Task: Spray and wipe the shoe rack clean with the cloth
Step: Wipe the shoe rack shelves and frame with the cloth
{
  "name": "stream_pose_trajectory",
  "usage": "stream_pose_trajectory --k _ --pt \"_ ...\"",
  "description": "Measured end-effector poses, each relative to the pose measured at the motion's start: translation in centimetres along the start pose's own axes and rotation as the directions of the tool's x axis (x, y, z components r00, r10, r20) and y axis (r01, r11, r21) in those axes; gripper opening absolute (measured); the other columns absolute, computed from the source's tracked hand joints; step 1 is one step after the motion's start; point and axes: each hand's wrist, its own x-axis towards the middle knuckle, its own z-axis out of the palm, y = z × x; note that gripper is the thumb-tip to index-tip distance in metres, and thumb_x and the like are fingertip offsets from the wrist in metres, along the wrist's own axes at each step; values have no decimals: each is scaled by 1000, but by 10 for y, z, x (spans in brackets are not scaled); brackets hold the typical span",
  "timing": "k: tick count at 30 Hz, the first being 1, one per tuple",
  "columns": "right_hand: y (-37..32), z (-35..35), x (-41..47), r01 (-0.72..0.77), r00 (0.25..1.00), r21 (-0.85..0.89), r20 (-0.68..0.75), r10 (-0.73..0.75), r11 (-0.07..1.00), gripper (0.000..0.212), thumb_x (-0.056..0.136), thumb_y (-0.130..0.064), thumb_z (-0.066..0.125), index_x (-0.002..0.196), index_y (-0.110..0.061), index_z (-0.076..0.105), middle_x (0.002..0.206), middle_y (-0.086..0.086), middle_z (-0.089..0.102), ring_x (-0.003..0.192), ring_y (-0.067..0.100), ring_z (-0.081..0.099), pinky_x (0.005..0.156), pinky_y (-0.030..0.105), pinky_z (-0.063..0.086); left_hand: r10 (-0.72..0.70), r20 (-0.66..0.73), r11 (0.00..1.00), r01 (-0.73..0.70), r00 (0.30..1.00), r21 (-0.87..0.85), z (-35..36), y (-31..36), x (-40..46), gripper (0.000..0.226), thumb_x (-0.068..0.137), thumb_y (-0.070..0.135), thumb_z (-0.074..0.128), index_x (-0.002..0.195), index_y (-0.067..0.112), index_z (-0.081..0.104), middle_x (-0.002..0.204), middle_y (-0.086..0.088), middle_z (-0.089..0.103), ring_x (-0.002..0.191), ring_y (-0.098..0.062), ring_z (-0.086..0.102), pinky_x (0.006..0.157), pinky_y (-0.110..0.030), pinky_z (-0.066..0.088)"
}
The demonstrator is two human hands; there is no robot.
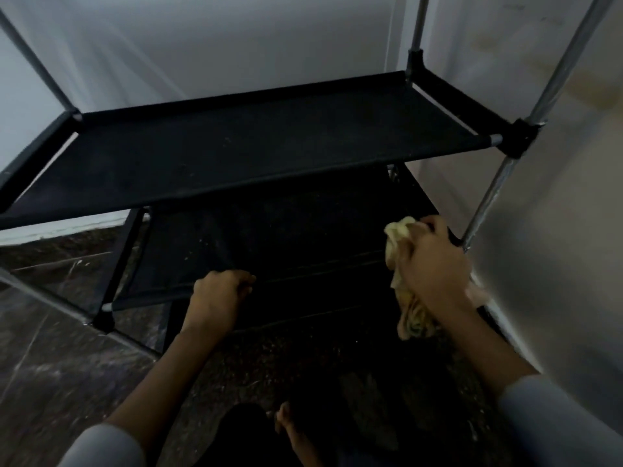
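A dim corner with pale walls and a dark speckled floor point(67, 348) holds the shoe rack point(256, 153), its black fabric shelves stretched between metal poles. No shoes sit on the upper shelf or the lower shelf point(236, 237); only pale specks dot the fabric. The left hand point(219, 294) curls its fingers over the lower shelf's front edge. The right hand point(435, 264) grips the crumpled yellowish cloth point(413, 315) at that shelf's right end, beside the front-right pole point(488, 203).

The left hand point(220, 294) is gripping the front edge of the shoe rack's point(256, 156) lower black shelf point(256, 237), while the right hand point(435, 264) is clutching a crumpled yellowish cloth point(409, 315) beside a metal post point(488, 203).
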Motion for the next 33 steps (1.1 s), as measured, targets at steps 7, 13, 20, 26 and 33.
stream_pose_trajectory --k 7,13,20,26,33 --pt "-36 35 -23 -232 972 213 34 231 949 48 99 -36 33 132 -3 45 139 12 39 105 39 55 81 39 44 22 -19 1000 -22 1000 -1 3 -2 0 29 93 20 55 120 21 63 120 -3 66 107 -22 61 85 -30 44" --pt "-106 59 -69 -85 950 349 310 -30 933 37 101 -32 35 132 -16 46 142 4 40 121 28 48 95 36 40 32 -63 999 -31 998 20 7 -4 -1 29 93 22 55 121 23 63 122 2 65 108 -20 61 81 -27 42" --pt "-113 67 -74 22 860 714 343 -377 700 39 97 -25 50 134 -13 52 140 -2 44 131 13 38 105 25 33 18 -54 998 -14 998 65 5 -2 -1 28 94 23 54 120 24 63 118 -1 67 106 -24 61 78 -33 41" --pt "-60 76 -100 -260 957 804 288 31 535 34 76 -34 78 106 -21 69 110 -10 49 95 -4 54 84 8 42 17 -116 999 -22 993 -40 12 -5 -7 30 94 22 53 123 25 61 123 3 64 110 -18 60 89 -30 42" --pt "-29 96 -99 -848 530 529 847 -46 -37 63 59 -31 75 119 -14 62 111 15 68 100 33 66 82 40 53 104 -370 944 -208 923 -254 43 -28 -24 31 90 3 57 120 9 63 124 -7 62 114 -12 57 100 -27 44"
